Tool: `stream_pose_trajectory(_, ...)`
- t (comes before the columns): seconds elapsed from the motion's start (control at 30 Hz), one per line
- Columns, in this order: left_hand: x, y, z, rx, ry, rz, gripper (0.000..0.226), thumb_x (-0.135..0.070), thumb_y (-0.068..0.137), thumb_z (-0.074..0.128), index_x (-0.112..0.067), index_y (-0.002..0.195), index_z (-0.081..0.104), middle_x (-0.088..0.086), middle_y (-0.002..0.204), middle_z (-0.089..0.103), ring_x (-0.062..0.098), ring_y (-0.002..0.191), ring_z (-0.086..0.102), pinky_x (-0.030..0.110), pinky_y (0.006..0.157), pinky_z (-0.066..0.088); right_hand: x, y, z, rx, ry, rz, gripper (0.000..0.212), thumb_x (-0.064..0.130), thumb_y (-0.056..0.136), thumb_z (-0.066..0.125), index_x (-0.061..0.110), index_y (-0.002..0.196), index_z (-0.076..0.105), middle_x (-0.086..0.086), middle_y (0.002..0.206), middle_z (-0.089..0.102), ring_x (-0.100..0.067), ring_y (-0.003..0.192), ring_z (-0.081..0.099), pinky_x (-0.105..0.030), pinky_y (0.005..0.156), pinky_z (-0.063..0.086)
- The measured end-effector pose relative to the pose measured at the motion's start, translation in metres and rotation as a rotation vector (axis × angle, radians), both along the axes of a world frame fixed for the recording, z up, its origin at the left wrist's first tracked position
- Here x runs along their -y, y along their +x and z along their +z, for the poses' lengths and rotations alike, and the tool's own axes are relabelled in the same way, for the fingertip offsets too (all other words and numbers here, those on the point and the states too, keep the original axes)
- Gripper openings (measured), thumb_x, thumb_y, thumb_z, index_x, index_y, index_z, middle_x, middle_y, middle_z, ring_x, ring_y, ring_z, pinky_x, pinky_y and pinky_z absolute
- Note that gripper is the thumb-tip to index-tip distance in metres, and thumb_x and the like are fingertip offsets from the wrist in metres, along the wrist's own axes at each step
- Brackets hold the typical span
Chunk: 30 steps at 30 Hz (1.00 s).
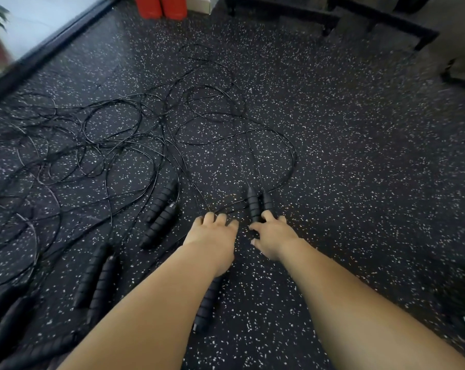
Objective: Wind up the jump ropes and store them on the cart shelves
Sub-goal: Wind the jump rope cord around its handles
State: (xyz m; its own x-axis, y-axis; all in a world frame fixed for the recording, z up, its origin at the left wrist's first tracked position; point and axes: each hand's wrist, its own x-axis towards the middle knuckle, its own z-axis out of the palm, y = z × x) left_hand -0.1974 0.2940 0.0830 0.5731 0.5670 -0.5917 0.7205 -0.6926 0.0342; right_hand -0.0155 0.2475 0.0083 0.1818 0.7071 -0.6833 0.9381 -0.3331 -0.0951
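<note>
Several black jump ropes lie on the speckled rubber floor, their thin cords (98, 145) tangled in loops to the left and centre. My right hand (274, 236) grips a pair of ribbed black handles (253, 202) side by side, and their cords run away from me into a loop (292, 156). My left hand (212, 233) is just left of it, fingers curled down onto a cord (199, 193) that passes at the fingertips. Whether it pinches that cord is partly hidden.
More handle pairs lie at centre left (162, 212), lower left (98, 279) and the bottom-left corner (4, 321); one handle (207, 303) shows under my left forearm. Red blocks (160, 6) and a black frame (381, 22) stand at the far edge.
</note>
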Motion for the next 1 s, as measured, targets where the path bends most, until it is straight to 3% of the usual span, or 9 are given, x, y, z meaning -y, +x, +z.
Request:
stream_pose_trajectory(0.17,0.008,0.006,-0.003,-0.019,-0.025,-0.049,0.081,-0.033,0.103,0.062,-0.022,0.169,0.015,0.008,0.171,0.022,0.036,0.159,0.016,0.052,0.131,0.018,0.008,0.000,0.001,-0.025,0.042,-0.019,0.044,0.047,0.110,0.047,0.037,0.153,0.047,-0.001,0.151,0.028,-0.038,0.128,0.043,-0.051,0.111,0.047)
stream_pose_trajectory(0.37,0.008,0.011,0.021,0.043,-0.041,-0.007,0.071,-0.041,0.106,0.055,-0.020,0.166,0.024,0.010,0.166,0.030,0.035,0.154,0.026,0.049,0.129,0.025,0.036,0.006,0.041,-0.022,0.453,-0.107,0.019,0.037,0.108,0.056,0.037,0.125,0.064,0.012,0.133,0.043,-0.023,0.108,0.053,-0.038,0.093,0.052)
stream_pose_trajectory(0.5,0.014,0.013,0.059,0.113,-0.042,0.031,0.071,-0.041,0.106,0.055,-0.020,0.167,0.024,0.009,0.164,0.033,0.034,0.150,0.031,0.047,0.124,0.032,0.044,0.019,0.106,0.037,0.664,-0.131,0.017,0.032,0.107,0.058,0.038,0.119,0.070,0.015,0.133,0.048,-0.023,0.103,0.055,-0.038,0.091,0.053)
stream_pose_trajectory(0.83,0.044,0.034,0.241,0.391,0.025,0.117,0.072,-0.042,0.107,0.058,-0.018,0.167,0.027,0.013,0.162,0.039,0.037,0.148,0.040,0.053,0.121,0.040,0.122,0.023,0.309,0.187,1.129,-0.290,0.016,0.024,0.102,0.069,0.035,0.110,0.077,0.013,0.132,0.057,-0.026,0.094,0.062,-0.038,0.082,0.055)
stream_pose_trajectory(1.0,0.112,0.039,0.340,0.647,-0.050,0.143,0.066,-0.038,0.110,0.054,-0.017,0.167,0.029,0.012,0.167,0.039,0.034,0.146,0.048,0.044,0.122,0.039,0.208,0.014,0.410,0.268,1.343,-0.361,0.015,0.023,0.100,0.071,0.033,0.108,0.078,0.012,0.132,0.058,-0.028,0.095,0.066,-0.040,0.084,0.058)
